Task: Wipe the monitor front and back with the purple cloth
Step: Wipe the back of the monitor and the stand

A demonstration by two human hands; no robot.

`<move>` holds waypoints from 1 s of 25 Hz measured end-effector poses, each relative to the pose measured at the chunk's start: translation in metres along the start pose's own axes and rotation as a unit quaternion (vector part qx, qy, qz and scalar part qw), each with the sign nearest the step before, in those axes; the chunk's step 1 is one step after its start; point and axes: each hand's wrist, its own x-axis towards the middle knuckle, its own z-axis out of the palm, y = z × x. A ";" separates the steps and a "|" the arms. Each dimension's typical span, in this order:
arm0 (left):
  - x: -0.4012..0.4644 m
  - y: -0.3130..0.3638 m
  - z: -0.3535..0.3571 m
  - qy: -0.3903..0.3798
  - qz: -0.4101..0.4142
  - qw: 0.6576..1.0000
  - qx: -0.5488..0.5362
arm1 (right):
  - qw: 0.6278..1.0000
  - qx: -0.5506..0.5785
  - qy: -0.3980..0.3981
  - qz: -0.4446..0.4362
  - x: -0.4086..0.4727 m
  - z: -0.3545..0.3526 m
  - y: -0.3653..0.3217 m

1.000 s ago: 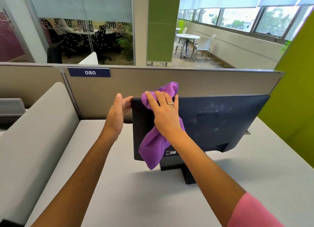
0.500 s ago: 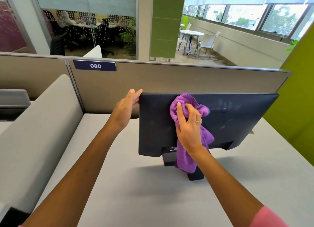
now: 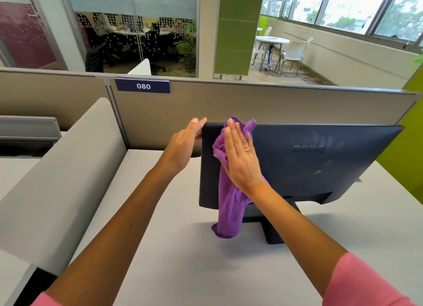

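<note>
While right hand (image 3: pixel 240 159) presses purple cloth (image 3: pixel 229 205) flat, monitor (image 3: pixel 320 164) front hidden

You only see the monitor (image 3: pixel 309 166) from behind; its screen faces away, and your right hand (image 3: pixel 241 159) and the cloth (image 3: pixel 229 205) cover part of its back. Your left hand's (image 3: pixel 183 145) fingertips disappear behind the monitor's edge. The stand's (image 3: pixel 272 230) base sits partly behind your right forearm.
</note>
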 end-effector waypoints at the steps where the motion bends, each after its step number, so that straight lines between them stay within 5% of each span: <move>1: 0.000 -0.001 0.000 0.001 0.002 1.000 0.002 | 0.999 -0.015 -0.014 -0.034 -0.002 0.005 -0.004; 6: 0.001 -0.001 0.000 -0.005 0.001 1.000 0.028 | 0.972 -0.075 -0.104 -0.197 -0.034 0.004 0.015; 11: 0.004 0.000 0.003 0.005 0.003 1.000 0.031 | 0.989 -0.116 -0.018 -0.092 -0.016 -0.015 0.040; 16: 0.002 -0.002 0.001 0.001 0.012 1.000 -0.010 | 0.998 -0.046 0.043 -0.024 0.013 -0.001 -0.013; 25: 0.001 0.005 0.000 0.005 -0.004 0.998 0.060 | 0.978 -0.079 -0.102 -0.163 -0.055 0.014 -0.015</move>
